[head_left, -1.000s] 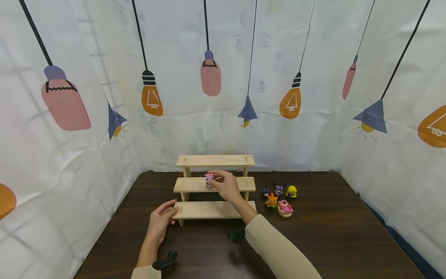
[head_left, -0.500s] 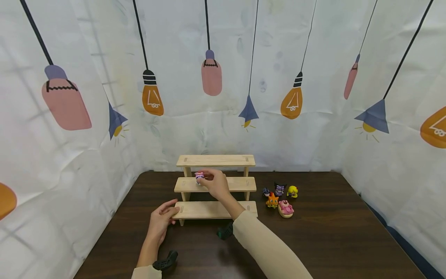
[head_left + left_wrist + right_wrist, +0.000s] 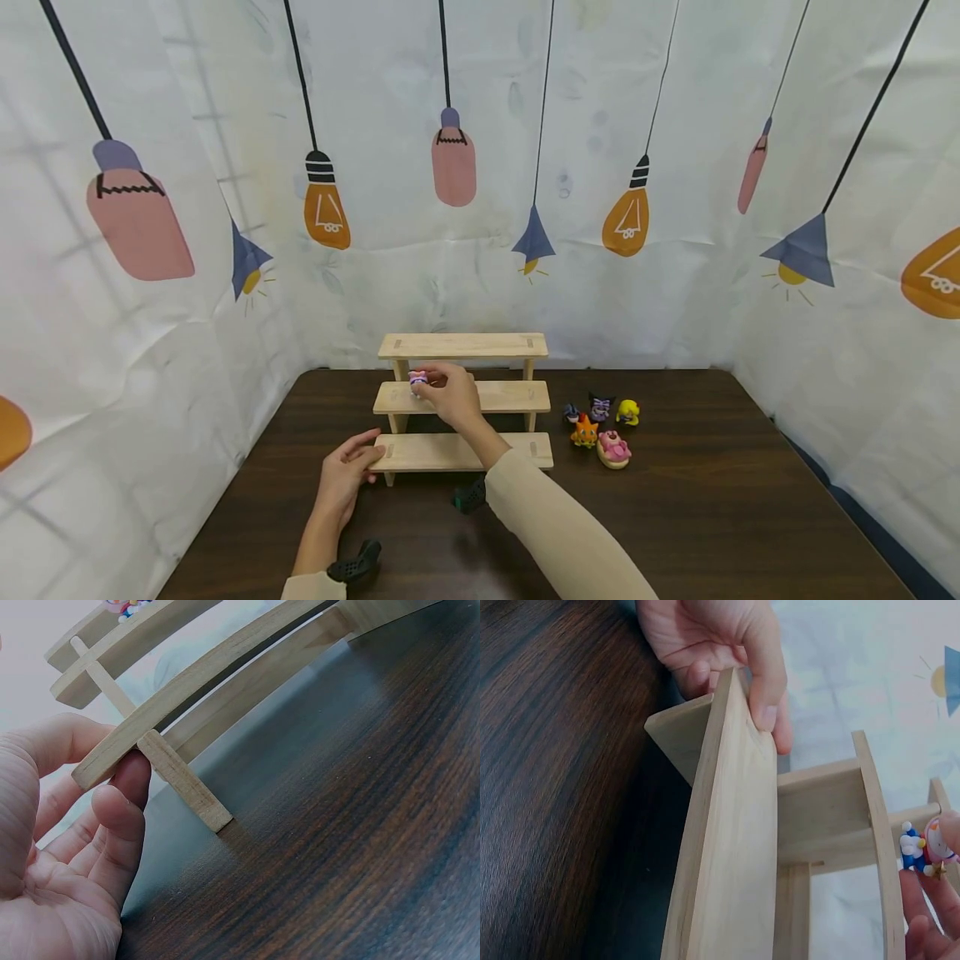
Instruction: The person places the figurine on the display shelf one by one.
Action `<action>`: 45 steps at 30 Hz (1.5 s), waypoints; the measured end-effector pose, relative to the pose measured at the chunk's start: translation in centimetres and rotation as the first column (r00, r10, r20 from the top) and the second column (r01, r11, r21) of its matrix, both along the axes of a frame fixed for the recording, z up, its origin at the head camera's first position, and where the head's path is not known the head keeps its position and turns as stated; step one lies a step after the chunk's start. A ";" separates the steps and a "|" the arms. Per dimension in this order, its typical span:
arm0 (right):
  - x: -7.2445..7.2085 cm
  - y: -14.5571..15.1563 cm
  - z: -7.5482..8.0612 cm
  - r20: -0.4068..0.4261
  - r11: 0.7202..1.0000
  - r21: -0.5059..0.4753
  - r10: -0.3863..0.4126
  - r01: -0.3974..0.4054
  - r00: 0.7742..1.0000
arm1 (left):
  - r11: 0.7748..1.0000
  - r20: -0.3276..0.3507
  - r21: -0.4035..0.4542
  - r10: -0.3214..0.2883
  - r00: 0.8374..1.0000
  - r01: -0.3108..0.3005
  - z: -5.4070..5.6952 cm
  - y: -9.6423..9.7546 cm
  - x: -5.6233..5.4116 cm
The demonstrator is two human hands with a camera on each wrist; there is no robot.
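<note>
A three-step wooden display stand (image 3: 465, 452) stands on the dark table. My left hand (image 3: 347, 473) grips the left end of its lowest board, thumb on top and fingers beneath, as the left wrist view (image 3: 75, 862) also shows. Over the left part of the middle board, my right hand (image 3: 456, 402) pinches a small pink, white and blue toy figurine (image 3: 417, 380) between thumb and fingers. In the right wrist view the figurine (image 3: 913, 846) is upright relative to the board, partly covered by fingertips. Whether its base touches the board I cannot tell.
Right of the stand several toy figurines are grouped: an orange one (image 3: 584, 432), a pink one in a tan base (image 3: 614, 450), a yellow one (image 3: 628, 412), a purple-and-black one (image 3: 600, 407) and a small dark-blue one (image 3: 572, 413). A lamp-print curtain (image 3: 480, 283) hangs behind.
My right hand has moved left along the middle board with the figurine, from near its middle to its left part. My left hand has stayed on the lowest board.
</note>
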State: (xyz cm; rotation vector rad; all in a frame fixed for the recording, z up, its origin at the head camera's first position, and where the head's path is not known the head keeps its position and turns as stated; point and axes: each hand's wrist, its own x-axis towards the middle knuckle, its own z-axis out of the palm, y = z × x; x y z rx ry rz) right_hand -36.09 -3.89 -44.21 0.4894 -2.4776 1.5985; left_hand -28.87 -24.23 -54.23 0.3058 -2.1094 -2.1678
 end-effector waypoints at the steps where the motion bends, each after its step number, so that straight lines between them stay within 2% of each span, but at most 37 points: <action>1: 0.0 -0.1 0.0 0.005 1.000 0.010 -0.006 0.006 1.000 | 1.000 -0.001 0.000 0.001 1.000 -0.001 0.0 0.0 0.0; 13: 0.3 -1.1 0.0 0.002 0.989 0.117 -0.093 0.092 0.996 | 1.000 0.010 -0.002 0.009 1.000 -0.009 0.0 0.2 0.0; 25: 0.6 -1.2 0.1 -0.009 0.987 0.126 -0.101 0.101 0.995 | 1.000 0.004 -0.006 0.005 1.000 -0.005 0.3 0.2 0.1; 35: 0.7 -0.8 0.0 0.009 0.995 0.081 -0.058 0.057 0.998 | 1.000 0.009 -0.013 -0.002 1.000 0.002 0.0 0.1 0.0; 42: 0.8 0.4 -0.2 0.034 0.998 -0.021 0.059 -0.059 0.998 | 1.000 0.011 0.000 0.005 1.000 -0.005 0.0 0.1 0.1; 45: 0.9 1.2 -0.4 0.037 0.994 -0.067 0.086 -0.083 0.996 | 1.000 0.002 0.006 0.005 1.000 -0.005 0.1 0.1 0.0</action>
